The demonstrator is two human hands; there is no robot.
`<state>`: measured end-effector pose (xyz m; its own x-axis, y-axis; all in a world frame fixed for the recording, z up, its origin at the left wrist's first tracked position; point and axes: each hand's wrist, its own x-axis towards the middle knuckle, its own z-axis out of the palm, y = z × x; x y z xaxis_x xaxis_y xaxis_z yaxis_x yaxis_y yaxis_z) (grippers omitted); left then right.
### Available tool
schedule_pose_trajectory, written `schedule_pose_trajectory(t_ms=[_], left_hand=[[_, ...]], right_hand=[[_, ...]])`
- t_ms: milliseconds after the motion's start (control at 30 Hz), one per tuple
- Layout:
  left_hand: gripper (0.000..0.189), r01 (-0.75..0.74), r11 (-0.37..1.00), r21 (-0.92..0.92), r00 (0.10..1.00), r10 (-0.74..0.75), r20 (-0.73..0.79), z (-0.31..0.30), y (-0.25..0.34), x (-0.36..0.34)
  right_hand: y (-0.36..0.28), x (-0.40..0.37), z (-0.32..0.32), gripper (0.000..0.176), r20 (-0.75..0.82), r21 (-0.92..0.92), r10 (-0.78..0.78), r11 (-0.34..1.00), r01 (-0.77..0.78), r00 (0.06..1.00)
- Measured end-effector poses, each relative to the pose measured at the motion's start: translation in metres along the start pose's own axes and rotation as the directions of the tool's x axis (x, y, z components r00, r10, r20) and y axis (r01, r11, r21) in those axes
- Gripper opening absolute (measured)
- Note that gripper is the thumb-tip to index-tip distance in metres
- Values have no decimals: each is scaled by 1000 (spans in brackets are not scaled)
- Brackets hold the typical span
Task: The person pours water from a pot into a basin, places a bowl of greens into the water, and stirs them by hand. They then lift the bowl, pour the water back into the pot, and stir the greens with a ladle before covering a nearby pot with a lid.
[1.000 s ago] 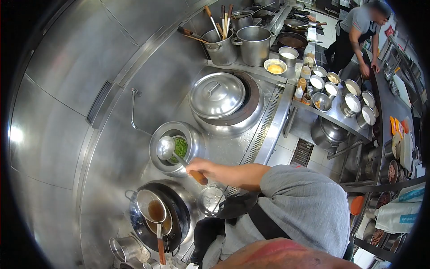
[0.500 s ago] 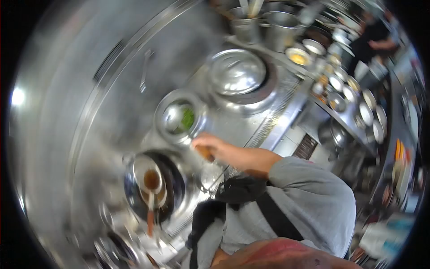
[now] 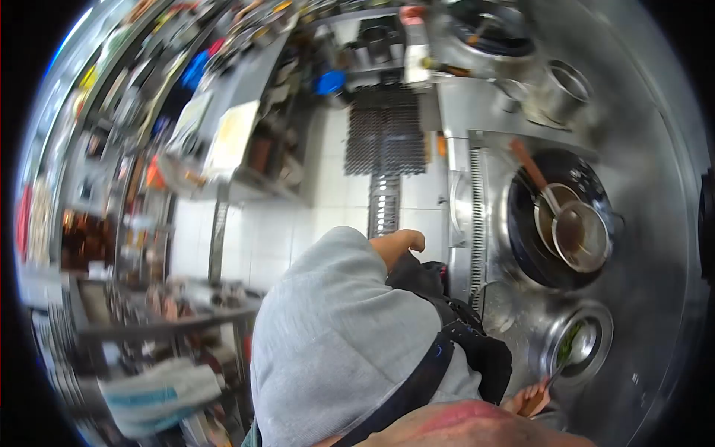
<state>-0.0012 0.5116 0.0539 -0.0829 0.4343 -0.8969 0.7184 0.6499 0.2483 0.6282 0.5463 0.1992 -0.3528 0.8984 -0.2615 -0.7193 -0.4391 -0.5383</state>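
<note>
Steel pot [image 3: 596,316]: greens [image 3: 569,344] | right hand [image 3: 527,399] grips ladle [image 3: 557,367] in it | left hand [image 3: 399,242] half-curled, empty | wok [image 3: 530,257]: brown-filled strainer [image 3: 581,235]

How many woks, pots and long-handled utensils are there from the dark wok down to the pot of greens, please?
Dark wok: 1
Pot of greens: 1
Utensils lying in the wok: 2
Ladle in the right hand: 1
Total: 5
</note>
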Motion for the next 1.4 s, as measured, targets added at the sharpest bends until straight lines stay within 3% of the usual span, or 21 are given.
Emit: schedule_pose_trajectory(t_ms=[67,133,233,333,533,567,600,667,733,767,800,867,933,1000,1133,1200,1300,1400], left_hand=[[31,-4,999,38,992,8,-123,4,-20,-49],[32,-47,916,399,987,105,-125,56,-95,28],[30,149,983,108,983,-136,-120,70,-120,-64],[25,269,962,-53,958,-273,-90,116,-163,-84],[24,303,949,84,952,-306,24,199,-199,-91],[24,192,965,179,981,-186,-47,210,-204,-84],[24,83,957,277,993,-55,-107,214,-200,-85],[26,79,968,239,994,-57,-97,202,-183,-89],[33,109,991,-81,974,-123,-189,173,-151,-103],[40,146,977,-157,975,-169,-146,159,-138,-107],[40,126,979,-162,975,-153,-164,160,-142,-97],[37,-67,996,-63,917,36,-398,159,-158,-63],[38,-86,995,-55,899,53,-434,144,-153,-64],[39,-61,990,-128,909,3,-416,133,-149,-73],[34,-52,996,-74,944,25,-328,142,-168,-63],[29,210,959,-188,967,-232,-103,137,-161,-87],[26,275,958,-80,960,-278,-38,148,-183,-79],[24,244,948,-206,959,-268,-94,141,-181,-89]], right_hand=[[-8,8,-1,47,44,-1,37,999,-37,998],[-14,-2,-5,48,35,21,37,999,-38,999],[-22,8,-36,49,80,-1,18,1000,-18,997],[-5,1,13,51,16,13,-37,999,37,999],[-8,0,5,57,-36,91,-55,994,58,998],[-8,0,7,57,-65,78,-56,995,61,996],[-7,-1,7,57,-69,78,-50,995,55,996],[-6,2,11,57,-52,72,-70,995,74,996],[-8,5,7,56,-31,78,-49,996,51,998],[-8,7,8,55,-15,80,-38,996,39,999],[-10,8,7,55,3,72,-52,996,52,999],[-10,9,6,54,10,86,-47,995,46,999],[-11,6,7,51,-43,65,-29,997,32,999],[-9,3,13,50,12,93,-19,996,18,1000],[-6,-3,46,48,-71,16,-90,996,91,993],[-3,-3,49,48,-70,21,-78,997,80,994],[-2,-6,58,48,-130,-12,-87,996,86,988],[-2,-10,52,49,-130,-8,-82,997,81,988]])
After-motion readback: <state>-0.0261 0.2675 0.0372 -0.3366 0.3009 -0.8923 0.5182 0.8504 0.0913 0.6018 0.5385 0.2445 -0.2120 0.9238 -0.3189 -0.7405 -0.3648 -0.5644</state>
